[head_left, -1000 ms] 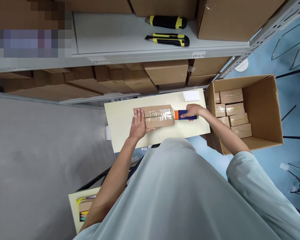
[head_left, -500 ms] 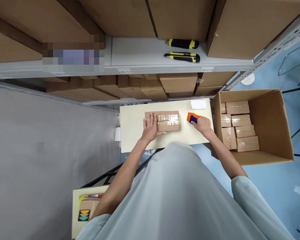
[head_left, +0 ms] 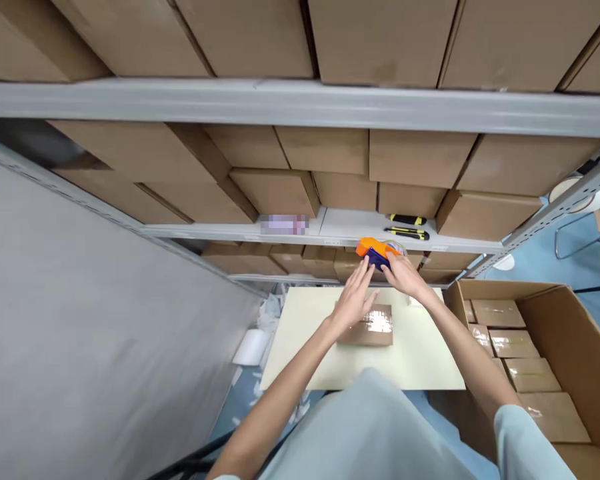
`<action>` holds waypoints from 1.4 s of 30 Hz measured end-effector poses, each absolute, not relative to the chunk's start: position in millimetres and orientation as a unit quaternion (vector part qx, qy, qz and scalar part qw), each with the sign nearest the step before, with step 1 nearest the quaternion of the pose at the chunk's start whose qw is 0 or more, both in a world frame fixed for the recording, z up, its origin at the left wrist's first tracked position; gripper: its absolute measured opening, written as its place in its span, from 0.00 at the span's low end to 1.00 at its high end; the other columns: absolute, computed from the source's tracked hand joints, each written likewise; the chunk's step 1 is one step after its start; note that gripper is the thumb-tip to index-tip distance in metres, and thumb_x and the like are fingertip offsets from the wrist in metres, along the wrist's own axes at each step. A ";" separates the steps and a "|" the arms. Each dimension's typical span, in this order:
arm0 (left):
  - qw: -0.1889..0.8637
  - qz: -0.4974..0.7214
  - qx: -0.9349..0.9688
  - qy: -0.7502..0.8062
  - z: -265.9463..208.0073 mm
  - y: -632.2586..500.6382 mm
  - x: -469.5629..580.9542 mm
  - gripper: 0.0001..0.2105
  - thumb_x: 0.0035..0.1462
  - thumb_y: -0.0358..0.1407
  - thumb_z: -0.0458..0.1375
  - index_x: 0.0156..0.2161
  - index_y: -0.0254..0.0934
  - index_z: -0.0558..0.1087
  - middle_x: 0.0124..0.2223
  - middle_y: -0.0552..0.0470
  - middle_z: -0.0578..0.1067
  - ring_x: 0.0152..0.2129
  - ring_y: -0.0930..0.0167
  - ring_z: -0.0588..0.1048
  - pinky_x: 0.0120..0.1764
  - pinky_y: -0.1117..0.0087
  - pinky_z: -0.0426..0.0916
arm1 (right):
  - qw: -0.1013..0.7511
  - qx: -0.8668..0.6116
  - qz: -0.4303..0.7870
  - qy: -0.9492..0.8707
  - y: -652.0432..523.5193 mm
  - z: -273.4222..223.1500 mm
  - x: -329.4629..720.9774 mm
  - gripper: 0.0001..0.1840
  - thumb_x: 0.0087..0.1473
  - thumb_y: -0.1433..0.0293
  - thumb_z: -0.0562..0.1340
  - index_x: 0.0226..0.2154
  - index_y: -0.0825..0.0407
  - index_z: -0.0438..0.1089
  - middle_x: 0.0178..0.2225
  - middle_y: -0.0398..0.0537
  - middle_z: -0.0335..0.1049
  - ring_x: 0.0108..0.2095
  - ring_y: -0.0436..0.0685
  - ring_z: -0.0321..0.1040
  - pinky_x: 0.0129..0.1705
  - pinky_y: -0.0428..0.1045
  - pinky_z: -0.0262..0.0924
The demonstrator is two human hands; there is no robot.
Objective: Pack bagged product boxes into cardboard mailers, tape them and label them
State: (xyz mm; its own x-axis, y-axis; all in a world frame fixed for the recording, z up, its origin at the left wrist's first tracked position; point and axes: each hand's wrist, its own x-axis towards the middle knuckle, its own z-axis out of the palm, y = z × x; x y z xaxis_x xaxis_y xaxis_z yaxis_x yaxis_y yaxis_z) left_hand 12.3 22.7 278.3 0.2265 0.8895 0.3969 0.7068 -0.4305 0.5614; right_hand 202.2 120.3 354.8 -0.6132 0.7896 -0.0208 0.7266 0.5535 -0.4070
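An orange and dark blue tape dispenser (head_left: pixel 376 253) with a roll of tape is raised in front of the shelf. My right hand (head_left: pixel 403 273) is closed around its rear end. My left hand (head_left: pixel 354 299) is open, its fingers stretched up to the dispenser's lower front edge and the thumb apart. Whether the fingertips touch it I cannot tell. Below the hands, a small cardboard box (head_left: pixel 366 335) with shiny clear tape along its top lies on the cream tabletop (head_left: pixel 305 333). My left hand covers part of its left side in this view.
To the right, a large open carton (head_left: pixel 570 347) holds several small taped boxes (head_left: pixel 513 343). Ahead runs a grey shelf (head_left: pixel 347 223) packed with cardboard boxes, with two utility knives (head_left: pixel 407 233) on it. A white roll (head_left: pixel 251 347) stands left of the table, beside a grey wall.
The tape dispenser has risen from beside the box to shelf height in my right hand. My left hand has left the box and come up to the dispenser. The view has tilted upward.
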 end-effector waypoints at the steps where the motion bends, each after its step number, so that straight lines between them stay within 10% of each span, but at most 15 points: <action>1: 0.127 0.352 0.765 0.524 282.2 34.4 0.0 0.36 0.75 0.47 0.52 0.81 0.43 0.46 0.82 0.39 0.43 0.78 0.56 0.48 0.75 0.46 0.56 | 0.092 -0.418 0.163 -0.889 133.1 361.4 187.2 0.22 0.71 0.67 0.50 0.61 0.59 0.66 0.52 0.68 0.79 0.55 0.72 0.75 0.60 0.61 0.63; 19: 0.214 0.334 0.715 0.576 260.6 90.0 -65.3 0.33 0.71 0.40 0.53 0.77 0.34 0.54 0.81 0.38 0.51 0.78 0.56 0.50 0.77 0.49 0.51 | -0.037 -0.473 0.085 -0.876 248.0 358.0 61.2 0.21 0.70 0.68 0.58 0.60 0.58 0.72 0.58 0.66 0.78 0.60 0.69 0.74 0.64 0.57 0.62; 28: 0.283 0.333 0.653 0.618 205.2 31.4 -58.8 0.35 0.71 0.43 0.53 0.78 0.37 0.53 0.80 0.39 0.51 0.78 0.56 0.49 0.77 0.47 0.50 | 0.105 -0.459 0.053 -0.881 235.9 326.3 76.7 0.39 0.66 0.66 0.59 0.73 0.67 0.55 0.70 0.74 0.59 0.70 0.76 0.55 0.74 0.68 0.45; 33: 0.296 0.344 0.580 0.676 155.2 -30.7 -73.5 0.34 0.71 0.46 0.53 0.77 0.37 0.55 0.80 0.38 0.53 0.78 0.56 0.50 0.77 0.48 0.50 | 0.323 -0.445 0.092 -0.830 154.9 270.6 133.7 0.43 0.72 0.53 0.52 0.79 0.51 0.38 0.78 0.63 0.46 0.77 0.73 0.45 0.74 0.73 0.47; 42: 0.350 0.290 0.477 0.752 107.2 -101.5 -63.9 0.44 0.68 0.58 0.54 0.76 0.25 0.54 0.77 0.26 0.57 0.76 0.52 0.56 0.76 0.52 0.52 | 0.255 -0.613 0.353 -0.659 -35.0 130.6 228.1 0.55 0.69 0.38 0.49 0.79 0.60 0.39 0.80 0.68 0.40 0.80 0.71 0.40 0.79 0.69 0.41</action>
State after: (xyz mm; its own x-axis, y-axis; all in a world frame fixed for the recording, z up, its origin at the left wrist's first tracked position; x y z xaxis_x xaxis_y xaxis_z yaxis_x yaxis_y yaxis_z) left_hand -63.9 -101.5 107.2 -0.2993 0.9208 -0.2502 0.5145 0.3766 0.7704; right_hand 228.1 -35.0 130.6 -0.1176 0.9884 -0.0957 0.6284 -0.0005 -0.7779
